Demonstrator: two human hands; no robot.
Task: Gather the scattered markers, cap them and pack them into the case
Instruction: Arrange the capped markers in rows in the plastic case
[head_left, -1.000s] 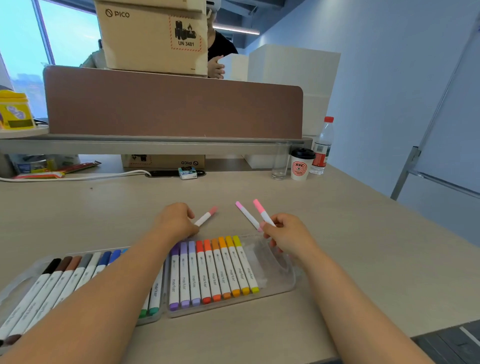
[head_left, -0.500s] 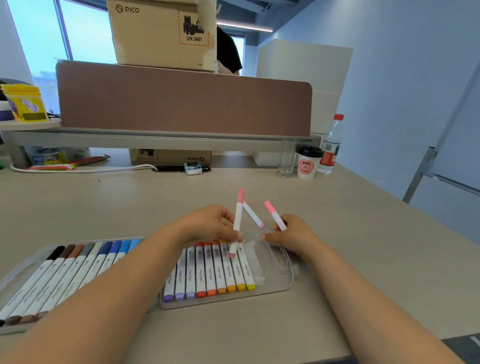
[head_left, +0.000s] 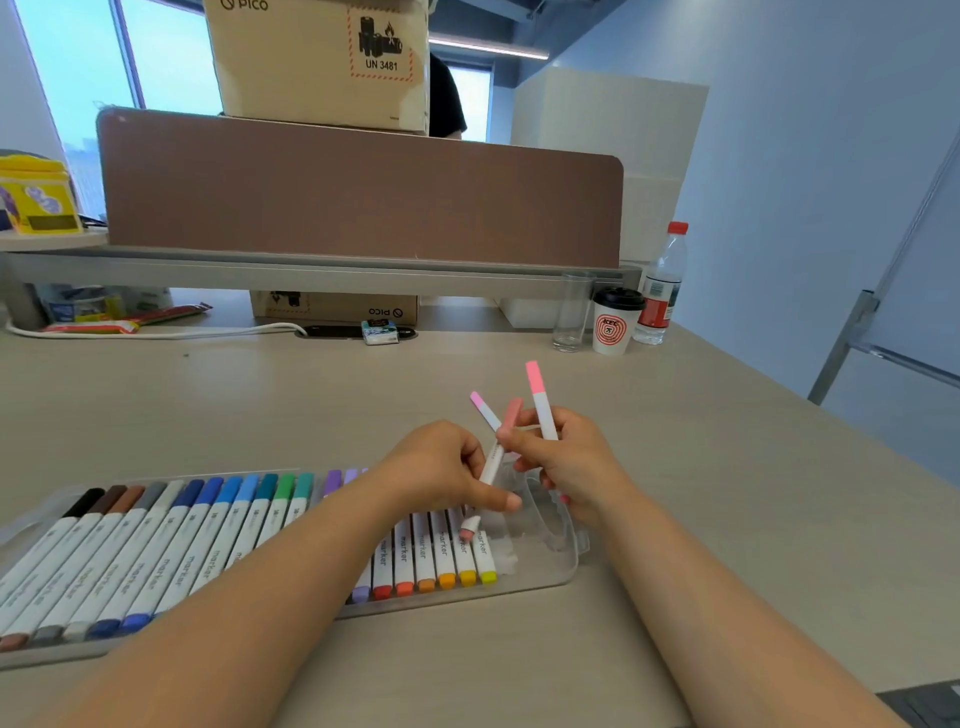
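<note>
**Marker set in clear case: two hands, three pink markers**

Left hand (head_left: 447, 467): thumb and fingers pinched on the white barrel of the salmon-capped marker (head_left: 511, 415). Marker tilted, cap end up and away, lower end just above the right half of the case.

Right hand (head_left: 569, 462): fingers curled round the pink-capped marker (head_left: 540, 402), held near upright with the cap on top.

Pale-pink-capped marker (head_left: 483, 408): between the two hands, slanting up to the left. Lower part hidden behind fingers; holding hand not to be told.

Case (head_left: 569, 564): clear plastic, open and flat on the desk (head_left: 727, 519), below both hands.
- Left row (head_left: 171, 545): capped markers side by side, black through browns, greys and blues to greens.
- Right row (head_left: 441, 551): purple through reds and oranges to yellow, partly hidden by the left forearm. Bare space at the right end, under the right hand.

Far side of desk: glass (head_left: 571, 312), paper cup (head_left: 615, 325) and water bottle (head_left: 662, 286), close together. Cardboard box (head_left: 322, 57) atop the brown divider (head_left: 358, 197).
</note>
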